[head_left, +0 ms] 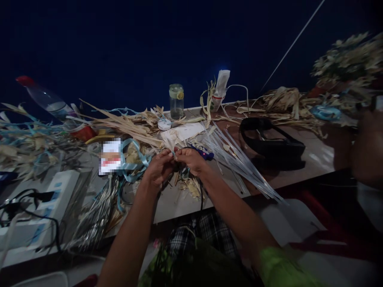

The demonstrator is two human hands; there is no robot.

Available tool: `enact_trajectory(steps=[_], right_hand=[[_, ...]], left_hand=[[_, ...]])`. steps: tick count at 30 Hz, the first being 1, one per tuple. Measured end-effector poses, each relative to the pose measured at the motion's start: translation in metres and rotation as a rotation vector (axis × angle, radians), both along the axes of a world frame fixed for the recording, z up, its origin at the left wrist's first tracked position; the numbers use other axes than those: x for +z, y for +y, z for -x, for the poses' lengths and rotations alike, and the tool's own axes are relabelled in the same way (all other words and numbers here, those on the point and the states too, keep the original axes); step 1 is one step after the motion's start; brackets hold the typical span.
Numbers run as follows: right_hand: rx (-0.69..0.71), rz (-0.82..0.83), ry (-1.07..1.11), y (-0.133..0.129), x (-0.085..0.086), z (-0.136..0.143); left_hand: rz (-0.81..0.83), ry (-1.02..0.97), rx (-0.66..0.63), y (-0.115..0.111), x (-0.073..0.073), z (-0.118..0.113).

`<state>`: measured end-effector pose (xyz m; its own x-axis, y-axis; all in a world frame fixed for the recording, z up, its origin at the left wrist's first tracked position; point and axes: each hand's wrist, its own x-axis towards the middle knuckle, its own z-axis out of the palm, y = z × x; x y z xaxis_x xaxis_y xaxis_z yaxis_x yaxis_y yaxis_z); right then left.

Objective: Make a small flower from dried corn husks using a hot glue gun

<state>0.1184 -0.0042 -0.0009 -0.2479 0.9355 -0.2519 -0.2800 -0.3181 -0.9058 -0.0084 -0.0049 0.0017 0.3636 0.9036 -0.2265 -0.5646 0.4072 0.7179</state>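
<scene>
My left hand [160,165] and my right hand [191,159] meet over the table, fingertips pinched together. Between them is something small, with a pale, bluish bit showing; I cannot make out what it is. Just beyond the fingers lies a whitish piece of dried husk or paper [170,140]. Close to my right hand rests a blue tool with a red light [206,154], probably a glue gun. Dried husk scraps [193,187] are scattered below my hands. Light-blue ribbon [129,166] curls to the left of my left hand.
Long clear sticks [239,159] fan out at right, near a black headset-like object [272,145]. Behind stand a lidded jar [176,101] and dried husk strips [125,125]. At left are a tilted bottle [48,99], metal wires [98,211] and a power strip [60,195]. Another person's arm [368,147] shows at right.
</scene>
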Motion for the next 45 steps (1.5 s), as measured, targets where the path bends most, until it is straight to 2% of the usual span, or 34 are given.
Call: enact_trajectory(steps=[4, 11, 14, 17, 21, 24, 27, 34, 38, 42, 45], right_hand=[[-0.015, 0.003, -0.042, 0.001, -0.001, -0.001], [-0.060, -0.128, -0.196, 0.002, -0.013, 0.005], [-0.073, -0.190, -0.262, 0.002, -0.013, 0.005], [-0.084, -0.128, -0.121, 0.001, -0.007, 0.003], [0.020, 0.046, 0.043, 0.001, 0.001, -0.004], [0.126, 0.068, 0.076, 0.002, 0.002, -0.008], [0.152, 0.067, 0.077, 0.001, 0.001, -0.008], [0.092, 0.034, -0.003, 0.000, -0.002, -0.001], [-0.020, -0.095, -0.109, 0.001, -0.012, 0.003], [-0.128, -0.225, -0.303, 0.003, -0.019, 0.005], [-0.097, -0.213, -0.253, 0.001, -0.014, 0.003]], left_hand=[[0.037, 0.062, 0.027, 0.002, -0.002, 0.001], [0.034, 0.163, 0.078, 0.001, -0.003, -0.003], [0.057, 0.152, 0.097, 0.001, -0.004, -0.002], [0.074, 0.068, 0.068, 0.000, -0.001, 0.001], [0.027, -0.059, -0.031, -0.001, 0.004, 0.004], [0.005, -0.026, -0.063, -0.002, 0.003, 0.004], [-0.001, 0.033, -0.062, -0.002, -0.001, 0.004], [0.077, 0.056, -0.042, -0.001, 0.000, 0.005], [0.082, 0.070, 0.029, 0.001, -0.002, 0.002], [0.102, 0.129, 0.115, 0.001, -0.004, -0.002], [0.075, 0.061, 0.058, 0.001, -0.002, -0.001]])
